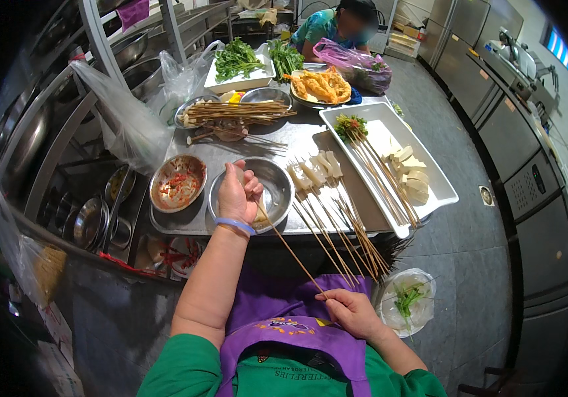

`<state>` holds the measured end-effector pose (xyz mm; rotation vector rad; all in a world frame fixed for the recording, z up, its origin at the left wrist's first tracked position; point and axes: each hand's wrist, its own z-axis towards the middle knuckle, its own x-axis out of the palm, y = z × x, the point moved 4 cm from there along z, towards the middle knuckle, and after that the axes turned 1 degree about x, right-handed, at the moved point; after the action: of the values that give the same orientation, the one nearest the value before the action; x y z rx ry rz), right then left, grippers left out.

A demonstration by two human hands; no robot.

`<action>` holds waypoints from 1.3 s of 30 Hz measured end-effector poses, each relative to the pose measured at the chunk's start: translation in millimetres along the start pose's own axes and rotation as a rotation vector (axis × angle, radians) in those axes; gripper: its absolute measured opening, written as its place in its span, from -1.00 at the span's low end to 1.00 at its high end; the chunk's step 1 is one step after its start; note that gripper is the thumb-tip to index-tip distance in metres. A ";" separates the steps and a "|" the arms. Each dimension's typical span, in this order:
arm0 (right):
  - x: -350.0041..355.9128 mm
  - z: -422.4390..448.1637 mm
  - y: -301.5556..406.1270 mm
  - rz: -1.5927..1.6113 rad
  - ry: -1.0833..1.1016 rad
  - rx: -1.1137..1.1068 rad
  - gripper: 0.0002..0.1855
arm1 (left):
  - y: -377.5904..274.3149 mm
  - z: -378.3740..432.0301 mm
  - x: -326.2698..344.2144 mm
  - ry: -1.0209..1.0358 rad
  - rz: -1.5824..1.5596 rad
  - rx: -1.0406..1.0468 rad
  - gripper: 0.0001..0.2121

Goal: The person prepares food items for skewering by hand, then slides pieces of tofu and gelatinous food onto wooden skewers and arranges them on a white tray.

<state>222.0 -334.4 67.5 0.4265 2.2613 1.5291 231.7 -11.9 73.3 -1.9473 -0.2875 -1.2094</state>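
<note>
My left hand [239, 191] is over a steel bowl [279, 186], fingers curled at a pale piece of food [261, 211] on the tip of a bamboo skewer [291, 252]. The skewer's lower end is pinched by my right hand [346, 307] in front of my purple apron. Right of the bowl, pale slab-like pieces [314, 171] on skewers lie at the table edge, sticks pointing towards me. A white tray [440, 183] holds skewered leafy greens [351, 127] and cut pale blocks [415, 183].
A bowl with red residue [178, 183] stands at left. Behind are a bundle of skewers [244, 112], a plate of fried food [321, 85] and a tray of greens [239, 79]. A person [336, 27] is beyond the table. A lined bin [407, 302] stands on the floor at right.
</note>
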 end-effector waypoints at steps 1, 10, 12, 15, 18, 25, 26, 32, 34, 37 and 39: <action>0.3 0.9 1.7 0.013 0.005 0.005 -0.76 | 1.0 -1.1 1.1 0.008 -0.006 0.002 -0.70; 4.1 11.7 8.4 0.085 0.013 -0.006 -0.76 | 14.7 -10.8 6.9 0.121 -0.007 -0.002 -0.69; 3.8 14.1 12.5 0.079 0.006 -0.008 -0.76 | 18.1 -15.3 9.5 0.145 0.024 0.013 -0.69; 2.7 19.4 18.8 0.044 -0.018 -0.047 -0.77 | 21.0 -20.8 13.4 0.166 0.063 0.039 -0.69; 4.0 29.0 26.4 0.026 -0.037 -0.084 -0.77 | 23.6 -25.7 17.4 0.142 0.097 0.072 -0.69; -22.0 56.7 42.3 -0.337 -0.336 -0.362 -0.84 | 8.1 -20.1 13.6 0.196 0.311 0.087 -0.59; -30.5 60.0 49.7 -0.402 -0.369 -0.359 -0.83 | -1.4 -17.4 10.6 0.213 0.320 0.101 -0.57; -75.9 80.7 49.4 -0.990 -0.519 -0.129 -0.78 | -51.9 -11.0 -6.2 0.268 1.137 0.258 -0.61; -77.7 62.6 63.5 -0.946 -0.596 -0.135 -0.74 | -42.9 -12.0 -4.2 0.362 1.519 0.398 -0.67; -88.4 28.7 67.5 -0.917 -0.834 -0.382 -0.68 | -23.9 -12.8 7.5 0.484 2.258 0.733 -0.66; -102.8 6.9 60.4 -0.695 -0.915 -0.434 -0.72 | -9.1 -11.2 14.0 0.410 2.514 0.489 -0.69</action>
<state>318.4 -352.9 135.5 0.1263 1.1435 1.0698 226.6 -17.1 92.1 -0.3743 1.4699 0.3332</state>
